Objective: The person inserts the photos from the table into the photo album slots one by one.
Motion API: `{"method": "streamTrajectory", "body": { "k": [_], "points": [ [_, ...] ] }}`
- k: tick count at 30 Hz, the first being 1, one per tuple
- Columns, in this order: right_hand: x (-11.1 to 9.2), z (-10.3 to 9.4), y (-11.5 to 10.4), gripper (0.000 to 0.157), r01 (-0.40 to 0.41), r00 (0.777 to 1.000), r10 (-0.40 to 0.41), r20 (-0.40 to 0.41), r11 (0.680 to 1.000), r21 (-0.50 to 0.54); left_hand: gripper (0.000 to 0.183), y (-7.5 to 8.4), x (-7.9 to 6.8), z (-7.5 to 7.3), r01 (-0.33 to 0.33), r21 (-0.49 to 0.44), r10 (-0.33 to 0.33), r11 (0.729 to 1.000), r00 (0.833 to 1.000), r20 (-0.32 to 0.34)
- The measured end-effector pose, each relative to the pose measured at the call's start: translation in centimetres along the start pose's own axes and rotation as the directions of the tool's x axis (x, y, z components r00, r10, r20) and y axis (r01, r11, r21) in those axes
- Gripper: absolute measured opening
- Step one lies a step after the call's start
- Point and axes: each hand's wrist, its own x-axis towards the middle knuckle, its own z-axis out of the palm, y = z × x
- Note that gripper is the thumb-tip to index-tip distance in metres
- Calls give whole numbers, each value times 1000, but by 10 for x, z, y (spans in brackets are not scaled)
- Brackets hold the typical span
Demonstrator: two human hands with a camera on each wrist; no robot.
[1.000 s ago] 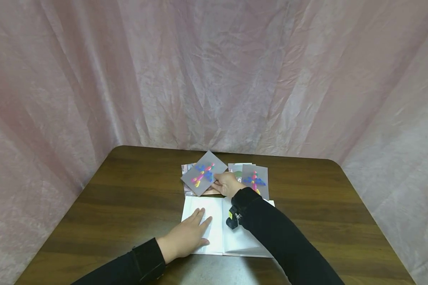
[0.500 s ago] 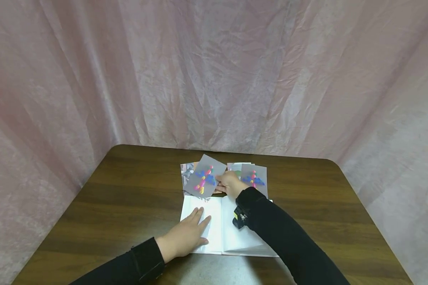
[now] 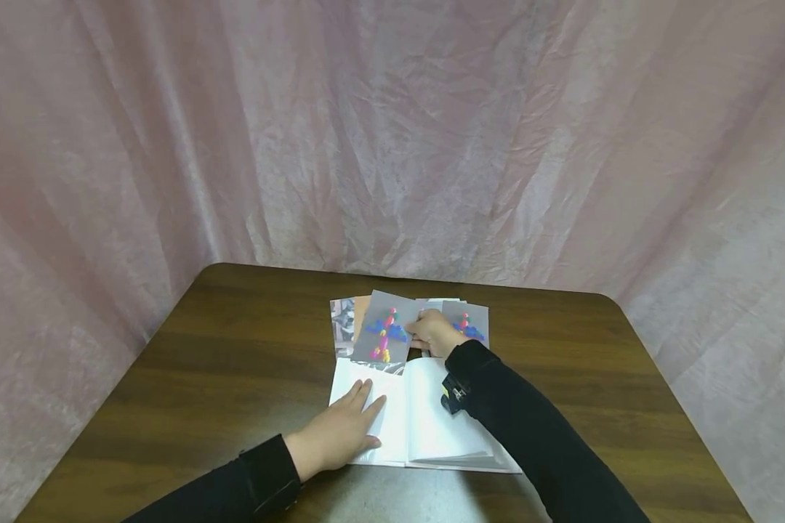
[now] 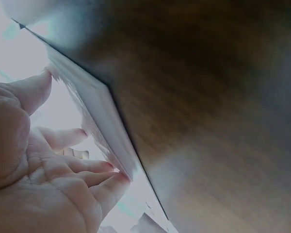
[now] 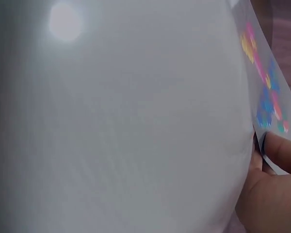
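A white book with glossy pages lies open at the front of the table. My left hand rests on its left page, fingers spread; the left wrist view shows the fingers reaching to the book's edge. Beyond the book my right hand pinches the right edge of a grey photo card with a pink, blue and yellow figure. That card slants slightly, its lower edge over the top of the left page. The right wrist view shows the thumb on the card, beside a bulging white page.
Under and left of the held card lie other pictures, one black-and-white and one tan. A similar grey card lies behind the right forearm. The wooden table ends at a pink curtain.
The right hand has moved rightward with the grey photo card, which has turned from a steep diagonal to nearly upright. The right page now bulges more. The left hand stays in place.
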Motion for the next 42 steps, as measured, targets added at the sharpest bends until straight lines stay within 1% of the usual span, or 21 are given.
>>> {"method": "streamTrajectory", "body": {
  "k": [2,4,6,7,9,11,13,17,20,22,23,24,26,29,30,31,34,37,38,42],
  "points": [
    [2,-1,0,62,7,1000,-7,-1,1000,-25,69,0,-1,-1,-1,-1,1,1000,1000,-6],
    [4,-1,-1,58,16,1000,-16,-1,998,-55,68,1,-1,-1,-1,-6,1,1000,1000,-9],
    [4,0,-1,48,25,1000,-24,7,996,-88,68,1,-1,-2,-2,-10,2,1000,1000,-10],
    [4,0,0,46,33,999,-32,11,995,-98,68,1,-1,-1,-2,-15,2,1000,1000,-8],
    [3,1,0,28,34,999,-31,23,991,-132,68,0,0,-1,4,-30,-4,1000,1000,-1],
    [1,2,0,15,33,999,-27,36,985,-167,69,0,0,-1,11,-44,-11,999,1000,5],
    [-1,4,0,11,33,999,-24,49,981,-190,69,-1,0,0,17,-54,-17,998,1000,9],
    [-3,9,-1,11,24,997,-5,83,975,-222,69,-3,0,3,21,-62,-20,998,1000,1],
    [-6,12,-3,21,3,995,20,99,974,-227,70,-3,0,4,22,-75,-23,997,1000,-3],
    [-6,12,-3,26,-3,995,26,96,972,-235,70,-3,0,4,24,-82,-24,996,1000,-3],
    [-7,12,-4,31,2,996,19,87,972,-235,70,-3,0,4,25,-83,-25,996,1000,-3],
    [-6,12,-4,32,12,997,8,81,969,-247,70,-3,0,4,24,-85,-25,996,1000,-4],
    [-5,11,-4,34,56,997,-39,65,958,-282,70,-2,0,4,26,-94,-26,995,1000,-3],
    [-1,9,-5,40,152,988,-139,64,929,-337,71,-1,0,5,29,-110,-29,993,1000,-2],
    [0,9,-5,38,183,983,-169,70,914,-362,71,-1,0,5,31,-119,-31,992,1000,2],
    [2,8,-5,40,214,977,-199,78,894,-393,71,-1,0,5,35,-126,-35,991,999,4],
    [6,8,-5,40,281,959,-262,112,812,-511,71,0,0,6,46,-148,-44,988,999,11],
    [7,9,-6,38,305,949,-285,132,736,-605,72,1,-2,5,52,-158,-51,986,999,11],
    [6,9,-7,38,310,948,-288,137,724,-617,72,1,-2,4,52,-163,-51,985,999,9],
    [6,11,-8,37,313,946,-295,133,734,-603,74,0,-3,2,52,-162,-52,985,999,6]
  ]
}}
